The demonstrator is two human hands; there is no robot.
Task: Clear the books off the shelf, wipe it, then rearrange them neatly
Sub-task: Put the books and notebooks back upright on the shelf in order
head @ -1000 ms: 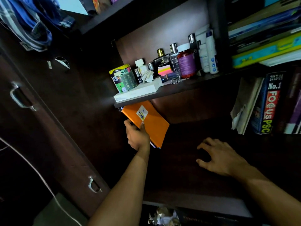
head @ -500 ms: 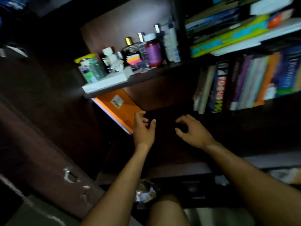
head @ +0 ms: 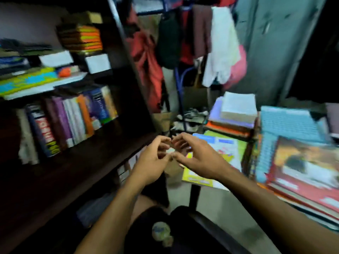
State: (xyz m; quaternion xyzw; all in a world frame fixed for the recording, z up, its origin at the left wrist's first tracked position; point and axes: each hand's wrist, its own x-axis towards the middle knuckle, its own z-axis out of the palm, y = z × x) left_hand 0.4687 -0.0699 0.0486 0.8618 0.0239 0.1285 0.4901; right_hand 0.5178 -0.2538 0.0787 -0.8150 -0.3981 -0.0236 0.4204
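In the head view, blurred by motion, the person's two hands meet in mid-air just off the front edge of the dark wooden shelf. The left hand has its fingers curled with thumb and fingertips drawn toward each other, and the right hand reaches in with fingers loosely bent; the fingertips of both nearly touch around a small pale speck, and whether either grip actually pinches it cannot be told. On the shelf, a row of upright books stands at the back left, leaning slightly, with bare dark board in front of it. Above, on the next level, flat-lying books and white boxes sit under an orange-striped pile. To the right, stacks of books and large flat volumes lie on a counter. Clothes hang behind, beside a grey-green wall.
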